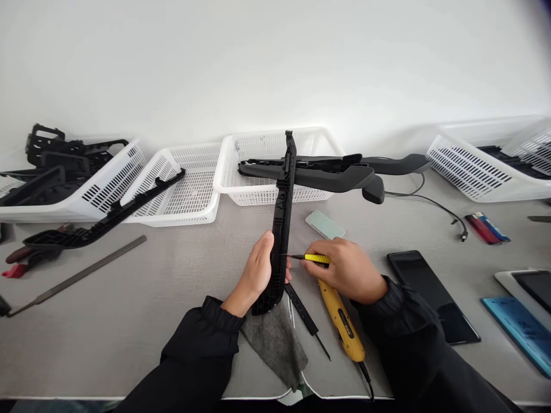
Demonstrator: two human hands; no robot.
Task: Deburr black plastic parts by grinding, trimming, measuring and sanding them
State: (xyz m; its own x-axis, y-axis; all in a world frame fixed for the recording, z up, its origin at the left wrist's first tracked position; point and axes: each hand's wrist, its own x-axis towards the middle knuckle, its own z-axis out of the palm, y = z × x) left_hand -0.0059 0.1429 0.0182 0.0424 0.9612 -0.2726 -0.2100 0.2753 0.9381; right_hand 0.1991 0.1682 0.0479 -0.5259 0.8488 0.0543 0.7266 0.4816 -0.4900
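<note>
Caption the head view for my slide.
Left hand steadies a long black plastic part while the right holds a yellow-handled tool against it.

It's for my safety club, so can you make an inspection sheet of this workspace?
Surface: grey tabletop, partly covered.
Things: long black part, upright-ish; yellow-handled tool with its tip at it.
Clutter: grey cloth, file, lighters, black phone.
Grip: left hand holds the part, right hand the tool.
Cables: one from the yellow power tool; thin black cable at right.
Surroundings: white baskets, white wall.
</note>
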